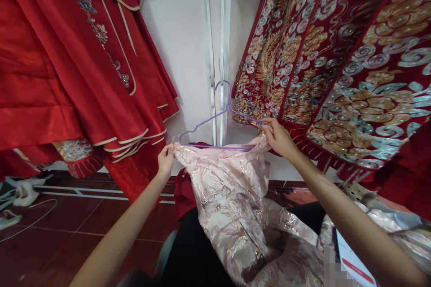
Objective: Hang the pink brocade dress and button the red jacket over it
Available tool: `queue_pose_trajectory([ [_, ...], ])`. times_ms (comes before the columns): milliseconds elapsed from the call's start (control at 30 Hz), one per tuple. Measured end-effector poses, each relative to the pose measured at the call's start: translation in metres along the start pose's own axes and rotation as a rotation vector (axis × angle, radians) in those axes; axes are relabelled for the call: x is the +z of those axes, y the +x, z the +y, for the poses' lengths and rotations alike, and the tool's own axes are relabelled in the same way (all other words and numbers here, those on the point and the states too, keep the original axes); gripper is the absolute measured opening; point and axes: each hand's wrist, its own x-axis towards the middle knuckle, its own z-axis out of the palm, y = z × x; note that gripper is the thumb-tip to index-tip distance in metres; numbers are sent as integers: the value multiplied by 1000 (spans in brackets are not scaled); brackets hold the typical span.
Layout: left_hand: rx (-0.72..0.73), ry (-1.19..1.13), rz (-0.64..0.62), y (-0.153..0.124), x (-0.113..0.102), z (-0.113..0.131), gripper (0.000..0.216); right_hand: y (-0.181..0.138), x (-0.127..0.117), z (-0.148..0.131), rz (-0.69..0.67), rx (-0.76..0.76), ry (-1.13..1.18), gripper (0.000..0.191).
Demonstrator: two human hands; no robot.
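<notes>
Okay, left hand [166, 160] and right hand [278, 138] pinch garment [229, 188] top corners, likely keeping it spread along hanger [229, 106].

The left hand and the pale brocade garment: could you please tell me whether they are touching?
Touching. The head view shows the left hand pinching the upper left edge of the pale brocade garment with its fingers, with no gap between.

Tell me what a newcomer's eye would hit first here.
Likely the gold-embroidered red skirt, upper right, opposite cream-edged red garments, upper left. Then the pale pink brocade dress, lower center, its top corners held by the left hand and right hand, with a purple hanger at its neckline.
</notes>
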Motion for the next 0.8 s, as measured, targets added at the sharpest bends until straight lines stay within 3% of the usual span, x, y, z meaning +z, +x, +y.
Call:
queue_pose_trajectory([
  [167, 173, -18, -113, 9, 13, 32, 26, 0, -1, 0, -8, 8, -4, 29],
  [300, 203, -30, -146, 9, 22, 49, 26, -1, -1, -1, -9, 22, -10, 29],
  [500, 32, -27, 30, -5, 4, 14, 26, -1, 0, -1, 6, 8, -5, 30],
  [600, -51, -19, 57, -8, -4, -4, 27, -1, 0, -2, 8, 15, -3, 30],
  [800, 20, -23, -6, -6, -5, 3, 33, 0, -2, -4, 4, 25, 1, 30],
])
